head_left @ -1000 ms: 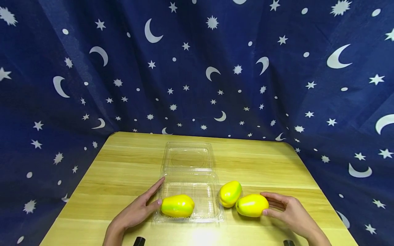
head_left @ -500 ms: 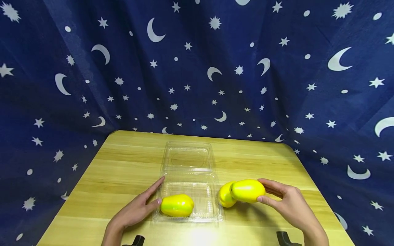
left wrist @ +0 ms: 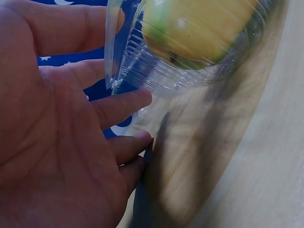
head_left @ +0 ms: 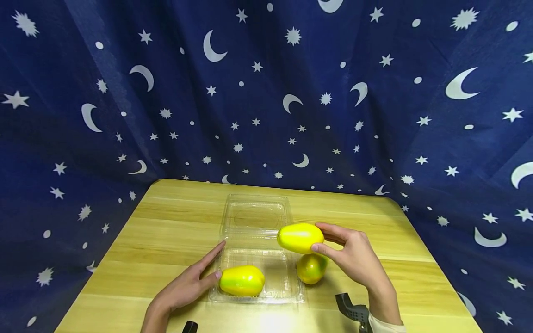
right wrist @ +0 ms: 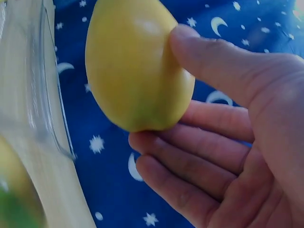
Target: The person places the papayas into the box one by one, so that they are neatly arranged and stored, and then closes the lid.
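On the wooden table an open clear clamshell box lies with its lid folded back toward the curtain. One mango already rests in the near left of the tray. The left hand lies flat against the box's left edge, fingers straight, thumb tip touching that mango, gripping nothing. The right hand grasps a second mango between thumb and fingers and holds it in the air above the tray's right rim, clear of the table; the right wrist view shows the thumb on one side of the fruit and the fingers beneath it. A third mango sits on the table just beside the box's right wall, untouched. Judged from this layout, loading is about one third complete: one fruit is placed, one is in transit, one remains outside, and the lid is not closed. No brand, label or legible writing is visible on any item.
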`<state>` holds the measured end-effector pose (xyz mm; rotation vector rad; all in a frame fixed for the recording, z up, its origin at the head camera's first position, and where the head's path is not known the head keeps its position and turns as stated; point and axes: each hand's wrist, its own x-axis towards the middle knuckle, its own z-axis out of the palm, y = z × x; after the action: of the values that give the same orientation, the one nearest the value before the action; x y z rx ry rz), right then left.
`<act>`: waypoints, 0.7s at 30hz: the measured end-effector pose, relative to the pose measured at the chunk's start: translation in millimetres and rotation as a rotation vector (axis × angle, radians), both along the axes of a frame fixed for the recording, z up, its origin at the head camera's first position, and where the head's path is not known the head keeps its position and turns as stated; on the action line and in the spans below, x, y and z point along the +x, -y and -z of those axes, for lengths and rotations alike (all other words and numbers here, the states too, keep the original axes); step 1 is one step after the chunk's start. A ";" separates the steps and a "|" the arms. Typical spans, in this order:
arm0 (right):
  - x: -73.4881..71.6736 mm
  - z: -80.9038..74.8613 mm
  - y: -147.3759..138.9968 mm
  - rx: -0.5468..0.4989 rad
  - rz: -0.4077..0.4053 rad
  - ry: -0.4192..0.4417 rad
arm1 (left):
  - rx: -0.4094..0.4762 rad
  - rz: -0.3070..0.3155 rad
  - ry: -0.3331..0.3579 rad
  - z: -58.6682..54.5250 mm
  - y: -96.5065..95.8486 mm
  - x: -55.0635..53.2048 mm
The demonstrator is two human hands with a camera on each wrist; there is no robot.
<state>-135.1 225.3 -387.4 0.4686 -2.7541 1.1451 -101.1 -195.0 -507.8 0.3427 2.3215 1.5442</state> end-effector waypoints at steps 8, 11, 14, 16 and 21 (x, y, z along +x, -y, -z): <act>-10.1 13.9 42.9 -0.011 -0.035 0.055 | 0.003 -0.001 0.008 -1.0 0.2 0.5; -10.8 24.9 59.8 -0.007 -0.049 0.086 | 0.004 -0.001 0.013 -1.7 0.6 0.7; -9.8 35.0 75.7 -0.007 -0.059 0.112 | 0.005 -0.002 0.019 -1.7 0.7 0.6; -9.3 39.6 85.3 -0.007 -0.065 0.122 | 0.004 -0.006 0.021 -1.4 0.5 0.5; -10.1 46.3 103.0 -0.008 -0.079 0.137 | 0.009 -0.011 0.031 -1.5 -0.5 -0.3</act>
<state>-145.3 122.3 -433.7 0.5207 -2.8690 1.2506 -101.4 -194.5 -506.3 0.3071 2.2970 1.5544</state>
